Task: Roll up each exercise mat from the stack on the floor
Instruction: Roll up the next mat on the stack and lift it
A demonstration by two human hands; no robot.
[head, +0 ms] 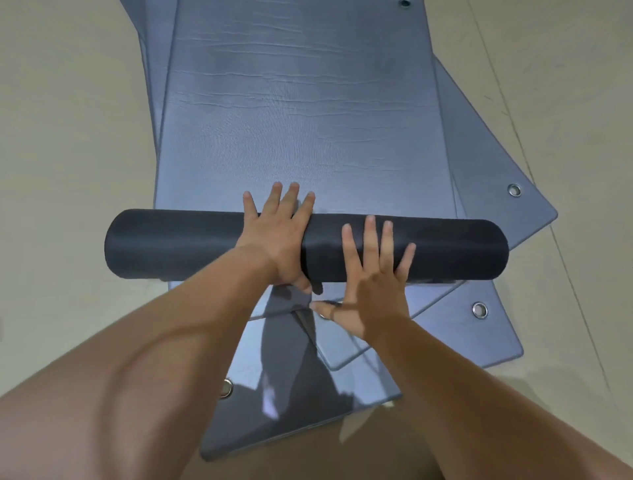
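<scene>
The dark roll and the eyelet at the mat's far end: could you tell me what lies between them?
Head view: only the flat, creased top mat lies between the roll and that eyelet.

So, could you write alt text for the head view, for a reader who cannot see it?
A person's left hand and right hand press flat, fingers spread, on the dark rolled part of a grey-blue exercise mat, whose far length lies unrolled. It tops an untidy stack of similar mats with metal eyelets on a pale floor.
</scene>
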